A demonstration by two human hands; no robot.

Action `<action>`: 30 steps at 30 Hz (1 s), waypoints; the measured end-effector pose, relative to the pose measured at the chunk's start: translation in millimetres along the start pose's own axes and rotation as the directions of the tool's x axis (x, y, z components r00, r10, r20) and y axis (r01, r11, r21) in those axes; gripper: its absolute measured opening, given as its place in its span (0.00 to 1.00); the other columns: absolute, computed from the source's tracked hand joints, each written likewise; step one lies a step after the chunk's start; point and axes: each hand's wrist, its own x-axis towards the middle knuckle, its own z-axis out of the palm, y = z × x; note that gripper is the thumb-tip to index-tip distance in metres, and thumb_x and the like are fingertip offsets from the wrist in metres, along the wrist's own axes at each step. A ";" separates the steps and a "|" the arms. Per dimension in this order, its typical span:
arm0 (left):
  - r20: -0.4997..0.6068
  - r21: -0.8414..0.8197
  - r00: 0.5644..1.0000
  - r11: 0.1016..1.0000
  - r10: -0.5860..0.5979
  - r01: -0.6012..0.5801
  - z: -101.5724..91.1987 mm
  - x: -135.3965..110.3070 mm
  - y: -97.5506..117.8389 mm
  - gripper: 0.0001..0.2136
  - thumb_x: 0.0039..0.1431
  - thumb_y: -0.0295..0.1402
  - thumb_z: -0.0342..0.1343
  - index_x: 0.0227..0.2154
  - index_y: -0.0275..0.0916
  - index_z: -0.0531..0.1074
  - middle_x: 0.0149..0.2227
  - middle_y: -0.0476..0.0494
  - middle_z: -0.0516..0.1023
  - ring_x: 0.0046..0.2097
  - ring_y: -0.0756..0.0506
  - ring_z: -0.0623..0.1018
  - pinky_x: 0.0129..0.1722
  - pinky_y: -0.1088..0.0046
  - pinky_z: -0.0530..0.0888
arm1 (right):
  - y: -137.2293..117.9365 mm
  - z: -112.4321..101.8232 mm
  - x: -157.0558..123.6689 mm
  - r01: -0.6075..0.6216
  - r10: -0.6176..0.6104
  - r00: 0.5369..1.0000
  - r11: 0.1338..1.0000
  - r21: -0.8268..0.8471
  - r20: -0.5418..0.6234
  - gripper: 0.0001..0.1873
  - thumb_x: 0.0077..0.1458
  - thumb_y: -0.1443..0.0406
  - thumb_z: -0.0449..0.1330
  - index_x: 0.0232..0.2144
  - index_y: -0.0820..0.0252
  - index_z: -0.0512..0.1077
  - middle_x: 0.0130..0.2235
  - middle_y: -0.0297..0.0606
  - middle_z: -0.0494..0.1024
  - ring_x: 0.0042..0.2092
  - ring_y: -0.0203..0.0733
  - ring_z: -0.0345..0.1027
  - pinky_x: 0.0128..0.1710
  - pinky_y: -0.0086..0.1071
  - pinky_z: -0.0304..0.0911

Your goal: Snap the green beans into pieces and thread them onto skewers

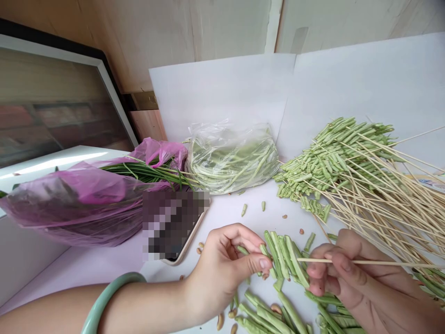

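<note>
My left hand (236,266), with a green bangle on the wrist, pinches a short piece of green bean (264,251) between thumb and fingers. My right hand (351,269) grips a thin bamboo skewer (385,265) that lies nearly level. Several cut bean pieces (284,255) stand side by side at the skewer's left end and appear threaded on it; where its tip ends I cannot tell. Below both hands, loose cut bean pieces (267,317) lie on the white table, with a few loose bean seeds (220,321) among them.
At the right, many filled skewers (344,157) are piled, sticks toward me. A clear bag of long beans (232,157) stands at the back. To the left lie a purple bag (93,204) with green stalks and a phone (187,241). White boards (222,93) rise behind.
</note>
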 end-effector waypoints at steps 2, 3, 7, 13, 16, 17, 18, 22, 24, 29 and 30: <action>-0.002 0.007 1.000 1.000 0.000 0.000 -0.1 0.3 0.7 0.08 0.43 0.22 0.69 0.26 0.33 0.75 0.24 0.50 0.77 0.25 0.54 0.76 0.28 0.82 0.73 | 1.1 -1.3 -0.4 -0.011 0.011 1.000 1.000 0.001 0.018 0.12 0.54 0.56 0.63 0.21 0.51 0.71 0.24 0.34 0.77 0.27 0.39 0.72 0.27 0.30 0.70; -0.002 0.008 1.000 1.000 0.000 0.000 0.0 0.6 0.9 0.08 0.43 0.22 0.69 0.26 0.33 0.75 0.24 0.49 0.77 0.25 0.54 0.76 0.28 0.82 0.73 | 1.8 -1.7 -0.6 -0.011 0.011 1.000 1.000 -0.002 0.023 0.12 0.54 0.56 0.63 0.22 0.51 0.71 0.25 0.33 0.77 0.27 0.39 0.72 0.28 0.30 0.70; -0.005 0.007 1.000 1.000 -0.004 0.004 0.7 1.1 0.3 0.08 0.43 0.23 0.69 0.26 0.32 0.75 0.23 0.49 0.77 0.25 0.55 0.76 0.28 0.82 0.72 | 3.4 -0.7 -1.3 0.028 -0.027 0.999 0.999 -0.021 0.036 0.12 0.55 0.56 0.62 0.23 0.51 0.71 0.26 0.33 0.78 0.28 0.38 0.72 0.30 0.30 0.71; -0.031 0.052 0.999 0.998 -0.031 0.032 0.3 -3.0 -2.6 0.11 0.41 0.25 0.71 0.23 0.32 0.73 0.23 0.48 0.77 0.25 0.55 0.74 0.27 0.82 0.71 | 1.9 1.6 -4.3 0.066 -0.059 0.996 0.992 -0.106 0.074 0.13 0.58 0.56 0.59 0.23 0.52 0.71 0.27 0.33 0.78 0.30 0.37 0.72 0.31 0.27 0.70; -0.046 0.059 0.998 0.997 -0.046 0.049 0.8 -4.0 -3.1 0.13 0.37 0.26 0.72 0.22 0.32 0.72 0.22 0.48 0.77 0.24 0.54 0.74 0.27 0.82 0.71 | 3.7 -0.7 -7.6 0.093 -0.077 0.991 0.985 -0.144 0.108 0.14 0.59 0.56 0.58 0.24 0.52 0.71 0.27 0.33 0.77 0.30 0.36 0.72 0.32 0.26 0.70; -0.050 0.054 0.997 0.997 -0.051 0.054 1.3 -3.8 -2.9 0.13 0.36 0.27 0.73 0.22 0.32 0.72 0.22 0.48 0.77 0.24 0.54 0.74 0.27 0.82 0.71 | 4.4 -1.4 -8.8 0.092 -0.075 0.991 0.984 -0.151 0.113 0.13 0.59 0.56 0.58 0.24 0.52 0.71 0.28 0.32 0.78 0.30 0.36 0.72 0.32 0.26 0.70; -0.056 0.049 0.997 0.997 -0.058 0.061 2.0 -3.4 -2.6 0.14 0.35 0.27 0.73 0.22 0.32 0.72 0.22 0.48 0.77 0.24 0.54 0.74 0.27 0.82 0.70 | 4.9 -1.9 -9.8 0.091 -0.073 0.991 0.983 -0.158 0.117 0.13 0.60 0.57 0.58 0.25 0.52 0.71 0.29 0.32 0.78 0.31 0.35 0.72 0.33 0.26 0.70; -0.101 0.037 0.992 0.997 -0.071 0.075 6.3 -1.5 0.7 0.16 0.32 0.29 0.74 0.20 0.32 0.71 0.21 0.47 0.77 0.24 0.54 0.73 0.26 0.81 0.69 | 4.0 -1.0 -11.1 0.077 -0.057 0.991 0.983 -0.167 0.122 0.12 0.59 0.58 0.59 0.25 0.53 0.72 0.29 0.34 0.78 0.32 0.37 0.73 0.35 0.28 0.70; -0.122 0.047 0.990 0.996 -0.073 0.080 8.7 -1.4 2.6 0.16 0.32 0.31 0.74 0.19 0.32 0.70 0.21 0.48 0.76 0.24 0.53 0.72 0.26 0.81 0.68 | 2.7 0.6 -10.5 0.056 -0.039 0.993 0.986 -0.156 0.111 0.12 0.58 0.58 0.59 0.25 0.53 0.73 0.29 0.35 0.78 0.31 0.38 0.73 0.35 0.29 0.70; -0.139 0.087 0.988 0.993 -0.071 0.084 11.9 -1.9 3.4 0.18 0.30 0.33 0.75 0.18 0.33 0.69 0.20 0.49 0.74 0.23 0.53 0.71 0.25 0.80 0.67 | 2.1 4.6 -8.9 -0.004 0.009 0.998 0.996 -0.087 0.065 0.11 0.56 0.58 0.62 0.23 0.53 0.73 0.29 0.35 0.79 0.32 0.39 0.74 0.34 0.31 0.70; -0.138 0.091 0.988 0.993 -0.069 0.082 12.0 -1.8 2.7 0.18 0.30 0.33 0.75 0.18 0.34 0.69 0.19 0.50 0.74 0.23 0.53 0.71 0.25 0.79 0.67 | 2.3 5.3 -8.8 -0.010 0.015 0.998 0.998 -0.069 0.060 0.12 0.56 0.58 0.62 0.23 0.54 0.72 0.29 0.35 0.79 0.31 0.39 0.73 0.34 0.31 0.70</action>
